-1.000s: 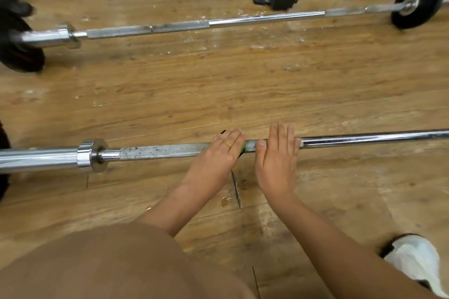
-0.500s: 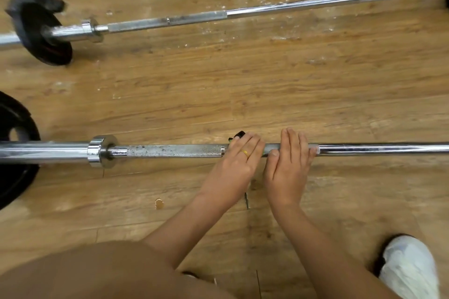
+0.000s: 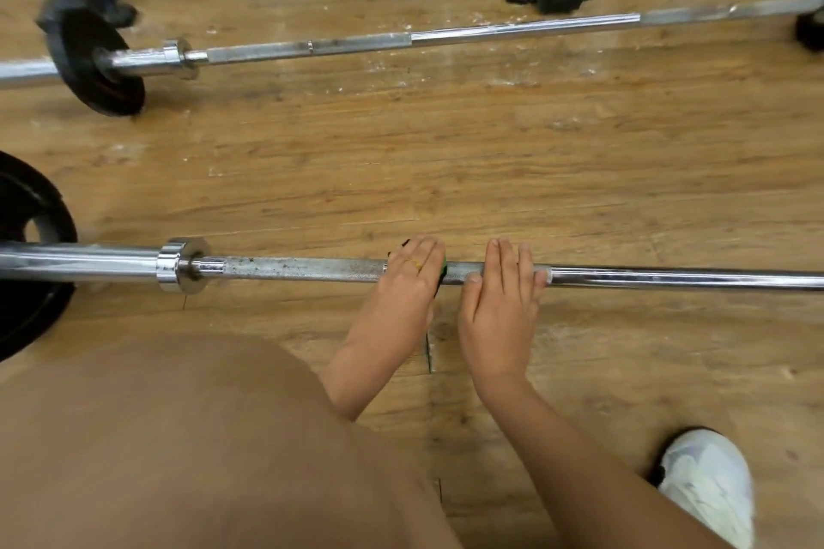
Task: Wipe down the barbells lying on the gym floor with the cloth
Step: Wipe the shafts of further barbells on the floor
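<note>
The left hand (image 3: 408, 281) pressed a green-and-black cloth (image 3: 442, 273) onto the near barbell (image 3: 290, 270) with flat fingers. The right hand (image 3: 499, 308) rested beside it on the shaft, fingers straight and holding nothing. This looked like mid-wipe; the next move was probably to slide the cloth along the speckled knurling. The far barbell (image 3: 446, 36) lay beyond.

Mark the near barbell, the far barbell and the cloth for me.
near barbell (image 3: 303, 270): head view, on the speckled knurled part of its shaft.
far barbell (image 3: 512, 30): head view, on the smooth middle of its shaft.
cloth (image 3: 442, 271): head view, on its green edge over the near bar.
</note>
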{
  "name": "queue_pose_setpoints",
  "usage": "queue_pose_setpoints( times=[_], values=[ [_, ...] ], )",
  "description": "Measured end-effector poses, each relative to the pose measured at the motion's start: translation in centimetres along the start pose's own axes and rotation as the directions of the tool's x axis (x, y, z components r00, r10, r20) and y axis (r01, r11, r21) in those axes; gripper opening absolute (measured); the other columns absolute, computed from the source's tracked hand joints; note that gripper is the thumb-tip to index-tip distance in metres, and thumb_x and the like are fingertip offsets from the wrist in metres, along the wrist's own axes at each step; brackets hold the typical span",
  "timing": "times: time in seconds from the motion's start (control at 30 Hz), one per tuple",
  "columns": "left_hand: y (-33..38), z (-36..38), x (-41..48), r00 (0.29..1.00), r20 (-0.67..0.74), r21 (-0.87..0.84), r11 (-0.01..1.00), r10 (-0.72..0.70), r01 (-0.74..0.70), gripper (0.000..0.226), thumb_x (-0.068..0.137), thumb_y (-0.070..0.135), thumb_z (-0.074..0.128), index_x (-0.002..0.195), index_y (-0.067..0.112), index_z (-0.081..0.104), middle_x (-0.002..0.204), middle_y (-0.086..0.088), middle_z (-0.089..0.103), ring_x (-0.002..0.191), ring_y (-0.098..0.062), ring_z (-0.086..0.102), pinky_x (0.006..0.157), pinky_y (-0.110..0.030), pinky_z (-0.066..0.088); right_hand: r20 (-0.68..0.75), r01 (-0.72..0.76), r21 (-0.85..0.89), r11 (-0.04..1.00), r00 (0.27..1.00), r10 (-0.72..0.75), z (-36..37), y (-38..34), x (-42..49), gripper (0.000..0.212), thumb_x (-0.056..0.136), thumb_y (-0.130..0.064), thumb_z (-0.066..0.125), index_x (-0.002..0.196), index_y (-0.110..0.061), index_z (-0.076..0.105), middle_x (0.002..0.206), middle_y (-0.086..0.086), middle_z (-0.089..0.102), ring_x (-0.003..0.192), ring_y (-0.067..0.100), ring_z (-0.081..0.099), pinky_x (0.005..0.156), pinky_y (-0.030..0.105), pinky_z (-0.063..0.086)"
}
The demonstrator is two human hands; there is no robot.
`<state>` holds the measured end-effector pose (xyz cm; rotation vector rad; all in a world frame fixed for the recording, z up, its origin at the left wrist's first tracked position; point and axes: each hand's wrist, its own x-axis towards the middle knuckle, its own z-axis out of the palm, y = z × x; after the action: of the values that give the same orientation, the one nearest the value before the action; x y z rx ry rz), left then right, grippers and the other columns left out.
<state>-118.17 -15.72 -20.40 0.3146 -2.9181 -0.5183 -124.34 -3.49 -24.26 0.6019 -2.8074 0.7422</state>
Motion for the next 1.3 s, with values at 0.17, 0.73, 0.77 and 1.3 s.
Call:
queue_pose_setpoints(
  times=[0.17, 0.73, 0.77, 1.3],
  values=[
    [0.0, -0.4, -0.4, 1.0, -0.023, -0.003, 1.0, 0.015, -0.016, 0.068, 0.071, -0.015, 0.072, 0.136, -0.004, 0.054, 0.136, -0.019, 0.059, 0.128, -0.035, 0.055, 0.107, -0.047, 0.047, 0.023, 0.05, -0.029, 0.998, 0.999, -0.049, -0.8, 0.6, -0.2, 0.054, 0.103, -0.03, 0.029, 0.148, -0.006, 0.045, 0.154, 0.01, 0.043, 0.149, 0.027, 0.028, 0.124, 0.037, 0.0],
    [-1.3, -0.9, -1.5, 0.989, 0.042, 0.067, 0.987, 0.145, -0.147, 0.066, 0.078, -0.011, 0.071, 0.139, 0.001, 0.05, 0.14, -0.017, 0.057, 0.129, -0.034, 0.055, 0.102, -0.046, 0.051, 0.124, 0.094, -0.063, 0.994, 0.989, -0.086, -1.1, 1.7, -1.9, 0.059, 0.101, -0.032, 0.028, 0.155, -0.009, 0.032, 0.161, 0.007, 0.033, 0.152, 0.025, 0.022, 0.125, 0.043, 0.005],
    [-2.0, -1.1, -1.8, 0.998, 0.016, 0.045, 0.997, 0.064, -0.064, 0.064, 0.078, -0.012, 0.07, 0.138, -0.001, 0.052, 0.138, -0.019, 0.058, 0.126, -0.036, 0.058, 0.097, -0.048, 0.054, 0.134, 0.091, -0.061, 0.994, 0.988, -0.082, -1.1, 1.7, -2.1, 0.059, 0.102, -0.032, 0.027, 0.156, -0.009, 0.031, 0.162, 0.006, 0.032, 0.152, 0.024, 0.02, 0.125, 0.043, 0.005],
    [-0.4, 0.8, -2.8, 0.983, -0.057, 0.068, 0.983, 0.173, -0.169, 0.069, 0.071, -0.017, 0.07, 0.136, -0.004, 0.053, 0.138, -0.019, 0.058, 0.133, -0.033, 0.048, 0.115, -0.046, 0.037, 0.144, 0.043, -0.04, 0.998, 0.989, -0.036, -0.6, 1.1, -1.8, 0.057, 0.104, -0.032, 0.024, 0.158, -0.012, 0.024, 0.164, 0.003, 0.025, 0.154, 0.022, 0.01, 0.125, 0.042, -0.001]
  ],
)
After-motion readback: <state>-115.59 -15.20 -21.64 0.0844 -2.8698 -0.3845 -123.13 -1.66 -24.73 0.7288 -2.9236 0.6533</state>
